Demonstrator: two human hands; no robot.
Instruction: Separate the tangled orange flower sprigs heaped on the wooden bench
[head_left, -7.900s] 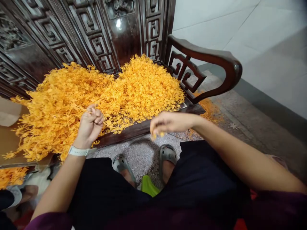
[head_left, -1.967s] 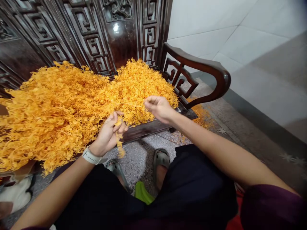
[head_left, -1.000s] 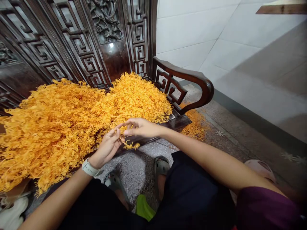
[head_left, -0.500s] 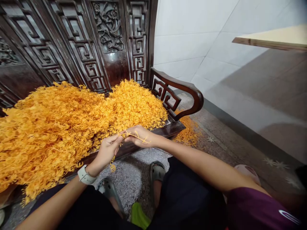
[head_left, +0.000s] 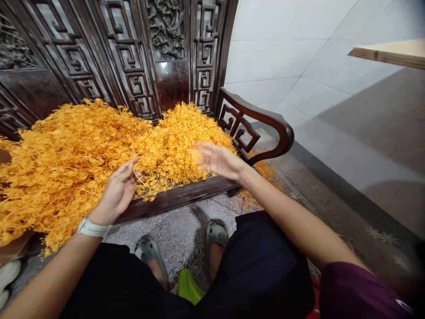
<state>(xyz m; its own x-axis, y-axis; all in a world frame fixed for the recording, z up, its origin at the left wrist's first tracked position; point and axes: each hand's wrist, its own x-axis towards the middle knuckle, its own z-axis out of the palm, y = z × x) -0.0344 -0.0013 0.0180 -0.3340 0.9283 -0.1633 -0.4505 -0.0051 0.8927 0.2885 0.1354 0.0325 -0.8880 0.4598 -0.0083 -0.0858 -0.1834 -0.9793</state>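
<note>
Two joined heaps of orange-yellow artificial sprigs cover the bench seat: a larger left heap [head_left: 79, 150] and a smaller right heap [head_left: 186, 128]. My left hand [head_left: 120, 188], with a pale watch strap at the wrist, pinches a thin orange stem [head_left: 133, 153] between thumb and finger in front of the left heap. My right hand [head_left: 217, 159] is at the front of the right heap with its fingers stretched apart. Motion blurs those fingertips, and I cannot tell whether they touch the sprigs.
The dark carved wooden bench has a latticed back [head_left: 172, 84] and a curved armrest [head_left: 282, 128] at right. Loose orange bits [head_left: 265, 173] lie on the floor beyond it. A pale board edge [head_left: 388, 57] juts in at upper right. Something bright green [head_left: 188, 285] is between my feet.
My hands were together on a thin orange sprig; now they are apart. The left has moved left and up with a stem, the right has opened and moved right and up to the right heap.
</note>
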